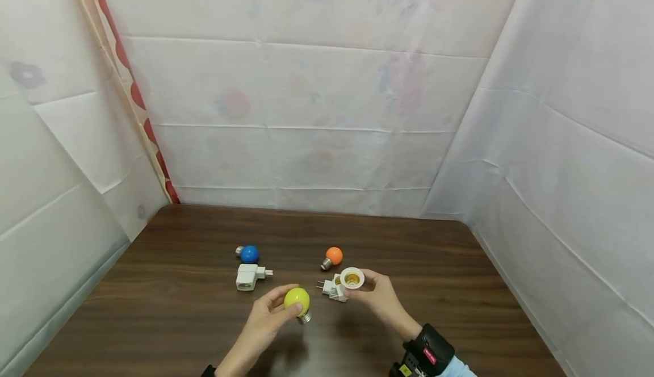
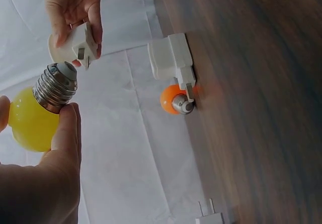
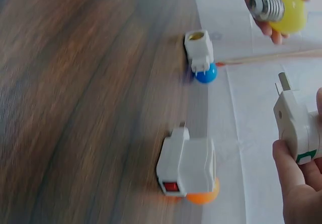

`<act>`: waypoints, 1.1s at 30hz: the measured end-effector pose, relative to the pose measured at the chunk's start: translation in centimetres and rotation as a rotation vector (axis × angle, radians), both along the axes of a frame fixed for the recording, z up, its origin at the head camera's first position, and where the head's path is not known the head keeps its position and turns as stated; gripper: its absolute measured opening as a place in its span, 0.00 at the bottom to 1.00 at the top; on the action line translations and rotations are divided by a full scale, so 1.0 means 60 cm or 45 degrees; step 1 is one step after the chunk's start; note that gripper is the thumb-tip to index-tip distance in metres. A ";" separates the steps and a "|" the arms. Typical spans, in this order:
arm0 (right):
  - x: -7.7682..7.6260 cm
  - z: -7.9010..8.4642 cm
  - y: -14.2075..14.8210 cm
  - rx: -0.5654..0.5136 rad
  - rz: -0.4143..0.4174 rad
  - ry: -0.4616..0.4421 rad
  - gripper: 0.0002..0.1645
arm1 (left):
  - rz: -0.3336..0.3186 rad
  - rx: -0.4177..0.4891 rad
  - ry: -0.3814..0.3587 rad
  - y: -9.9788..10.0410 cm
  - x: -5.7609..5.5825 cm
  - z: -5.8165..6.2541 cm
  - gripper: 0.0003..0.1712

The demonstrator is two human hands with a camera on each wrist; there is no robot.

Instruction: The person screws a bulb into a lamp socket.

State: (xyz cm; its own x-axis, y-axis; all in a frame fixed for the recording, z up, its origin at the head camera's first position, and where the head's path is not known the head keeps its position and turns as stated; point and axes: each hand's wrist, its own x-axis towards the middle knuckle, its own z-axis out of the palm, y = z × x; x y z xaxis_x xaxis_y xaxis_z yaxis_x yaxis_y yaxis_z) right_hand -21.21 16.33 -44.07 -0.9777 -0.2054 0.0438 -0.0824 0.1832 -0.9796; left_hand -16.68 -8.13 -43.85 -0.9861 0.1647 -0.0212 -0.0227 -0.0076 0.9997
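Note:
My left hand (image 1: 267, 314) pinches a yellow light bulb (image 1: 295, 298) between thumb and fingers, its metal screw base angled down and to the right. In the left wrist view that base (image 2: 54, 87) points toward the held socket, with a gap between them. A white plug-in lamp socket (image 1: 352, 278) is gripped in my right hand (image 1: 380, 300), its round brass-lined mouth facing up toward the head camera. Two flat plug pins (image 3: 284, 81) stick out from this socket in the right wrist view.
Beyond my right hand, an orange bulb (image 1: 334, 255) lies behind a second white socket (image 1: 327, 288), which has a red switch (image 3: 171, 187). At left, a blue bulb (image 1: 249, 254) lies behind a third white socket (image 1: 247, 277). White cloth (image 1: 306, 161) hangs around the wooden table (image 1: 168, 309).

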 end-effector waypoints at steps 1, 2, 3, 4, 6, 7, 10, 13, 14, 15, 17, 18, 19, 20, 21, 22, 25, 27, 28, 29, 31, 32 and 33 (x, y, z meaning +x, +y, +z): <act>0.002 0.000 -0.004 -0.005 0.010 0.001 0.28 | 0.002 0.000 0.000 0.000 0.000 0.002 0.30; 0.003 -0.001 -0.007 -0.013 0.021 0.002 0.28 | 0.003 -0.002 -0.001 -0.001 0.000 0.003 0.30; 0.004 -0.001 -0.011 -0.021 0.033 0.005 0.28 | 0.006 -0.002 -0.006 -0.001 0.000 0.006 0.30; 0.004 -0.002 -0.015 -0.022 0.038 0.010 0.28 | 0.009 -0.003 -0.011 -0.001 -0.001 0.010 0.29; 0.005 -0.003 -0.021 -0.024 0.047 0.025 0.27 | 0.015 0.000 0.003 -0.002 -0.004 0.018 0.29; 0.006 -0.003 -0.024 -0.020 0.048 0.038 0.27 | 0.016 0.004 0.016 -0.002 -0.006 0.022 0.29; 0.009 -0.001 -0.032 -0.024 0.066 0.064 0.26 | 0.011 0.018 0.050 -0.001 -0.012 0.036 0.28; 0.013 0.002 -0.037 -0.031 0.097 0.065 0.27 | -0.006 0.027 0.059 0.000 -0.017 0.050 0.28; 0.015 0.003 -0.038 -0.041 0.110 0.057 0.27 | -0.016 0.028 0.057 0.000 -0.018 0.053 0.28; 0.017 0.004 -0.039 -0.042 0.118 0.053 0.27 | -0.026 0.027 0.060 0.001 -0.020 0.057 0.28; 0.019 0.005 -0.042 -0.046 0.138 0.049 0.27 | -0.043 0.029 0.063 0.003 -0.022 0.065 0.28; 0.020 0.006 -0.043 -0.053 0.152 0.049 0.27 | -0.056 0.028 0.066 0.005 -0.023 0.069 0.28; 0.021 0.007 -0.045 -0.061 0.168 0.049 0.27 | -0.072 0.032 0.068 0.007 -0.025 0.072 0.28; 0.022 0.008 -0.047 -0.064 0.185 0.056 0.27 | -0.087 0.034 0.072 0.009 -0.026 0.076 0.29; 0.024 0.009 -0.049 -0.064 0.201 0.066 0.27 | -0.103 0.039 0.077 0.012 -0.027 0.079 0.29; 0.025 0.009 -0.051 -0.059 0.217 0.082 0.27 | -0.124 0.044 0.080 0.014 -0.028 0.082 0.29; 0.028 0.011 -0.058 -0.050 0.249 0.112 0.26 | -0.182 0.054 0.099 0.022 -0.031 0.086 0.30; 0.030 0.011 -0.061 -0.037 0.256 0.123 0.25 | -0.207 0.059 0.113 0.027 -0.031 0.086 0.30; 0.030 0.010 -0.062 -0.030 0.257 0.126 0.25 | -0.216 0.060 0.120 0.029 -0.031 0.086 0.30; 0.031 0.011 -0.063 -0.031 0.259 0.121 0.25 | -0.222 0.063 0.124 0.030 -0.031 0.086 0.30; 0.032 0.011 -0.063 -0.029 0.263 0.111 0.25 | -0.235 0.072 0.140 0.032 -0.032 0.084 0.30; 0.032 0.011 -0.064 -0.030 0.264 0.108 0.25 | -0.241 0.073 0.146 0.033 -0.032 0.083 0.30; 0.033 0.012 -0.064 -0.028 0.263 0.108 0.25 | -0.246 0.075 0.149 0.034 -0.033 0.082 0.30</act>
State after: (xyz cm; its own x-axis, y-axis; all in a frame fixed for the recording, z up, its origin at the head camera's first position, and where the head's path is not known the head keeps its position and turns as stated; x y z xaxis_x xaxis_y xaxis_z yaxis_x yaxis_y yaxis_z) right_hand -19.23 12.50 -43.35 -0.9078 -0.3987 0.1305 -0.1977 0.1323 -0.9713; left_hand -18.68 -6.10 -38.93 -0.9314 0.3480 0.1064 0.0863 -0.0730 0.9936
